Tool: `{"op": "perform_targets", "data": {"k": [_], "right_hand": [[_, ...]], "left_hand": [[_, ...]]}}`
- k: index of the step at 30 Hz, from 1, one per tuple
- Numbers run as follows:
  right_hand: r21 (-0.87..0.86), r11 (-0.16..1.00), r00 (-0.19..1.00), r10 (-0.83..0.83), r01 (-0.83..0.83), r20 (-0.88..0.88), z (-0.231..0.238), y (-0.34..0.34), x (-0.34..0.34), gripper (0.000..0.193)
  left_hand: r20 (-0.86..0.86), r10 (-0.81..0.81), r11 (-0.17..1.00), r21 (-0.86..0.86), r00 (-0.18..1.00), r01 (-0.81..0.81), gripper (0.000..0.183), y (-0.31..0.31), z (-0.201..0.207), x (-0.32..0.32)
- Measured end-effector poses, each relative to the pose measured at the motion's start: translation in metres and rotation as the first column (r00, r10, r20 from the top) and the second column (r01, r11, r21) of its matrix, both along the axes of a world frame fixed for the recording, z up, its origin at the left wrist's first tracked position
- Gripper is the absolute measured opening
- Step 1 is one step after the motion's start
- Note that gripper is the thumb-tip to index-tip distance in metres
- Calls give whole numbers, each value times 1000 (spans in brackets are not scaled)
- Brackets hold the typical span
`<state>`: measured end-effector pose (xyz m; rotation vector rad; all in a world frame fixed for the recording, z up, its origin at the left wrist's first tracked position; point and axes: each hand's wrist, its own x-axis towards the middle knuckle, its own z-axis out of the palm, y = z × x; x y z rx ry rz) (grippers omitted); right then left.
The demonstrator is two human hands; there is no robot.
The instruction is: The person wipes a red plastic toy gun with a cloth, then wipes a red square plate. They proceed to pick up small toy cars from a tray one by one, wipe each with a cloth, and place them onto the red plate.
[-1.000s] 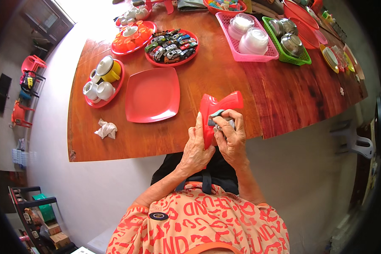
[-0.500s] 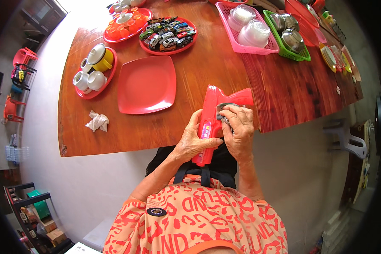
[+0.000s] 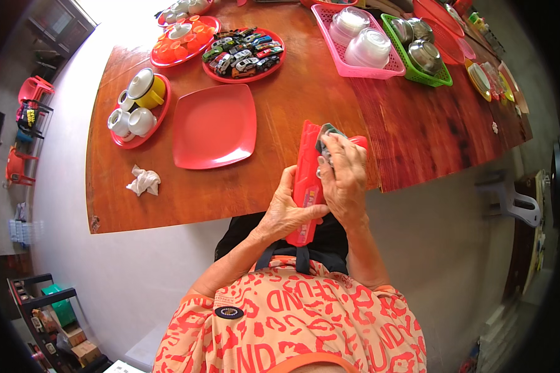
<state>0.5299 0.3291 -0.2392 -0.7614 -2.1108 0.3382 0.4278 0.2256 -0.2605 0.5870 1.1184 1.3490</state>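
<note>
A red plastic toy gun with a colourful sticker on its side is held over the table's front edge. Round its lower barrel my left hand is closed, thumb across the near part. My right hand is closed on a grey cloth and presses it against the far part of the toy, by the grip. Fingers of the right hand hide much of the cloth and the trigger area.
A square red plate and a crumpled white tissue lie on the wooden table. Red trays with cups, toy cars and orange glasses stand beyond. At the far right are a pink basket and a green basket holding bowls.
My right hand has slid the cloth farther up the toy gun, toward its far end. The toy has tilted a little, and the left hand keeps its hold.
</note>
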Motion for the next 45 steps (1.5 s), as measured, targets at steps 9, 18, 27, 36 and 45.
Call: {"op": "perform_targets", "data": {"k": [9, 18, 27, 36, 45], "right_hand": [[-157, 958, 955, 263, -241, 139, -2, -22, 21, 46], [68, 956, 932, 260, -285, 254, -3, -28, 17, 42], [60, 988, 976, 132, -145, 172, -8, 4, -13, 44], [26, 971, 910, 214, -238, 355, -7, -56, 7, 49], [-150, 877, 846, 480, -457, 233, 0, -81, 45, 48]], "left_hand": [[136, 58, 994, 83, 989, -70, 67, -6, -20, 0], [-205, 83, 988, 144, 975, -53, 63, -6, -39, 7], [-70, 150, 989, 26, 986, -148, 57, -6, 4, 10], [100, 141, 980, 130, 985, -154, 71, -5, -29, 2], [279, 216, 971, 39, 936, -236, 80, -4, -13, 4]]}}
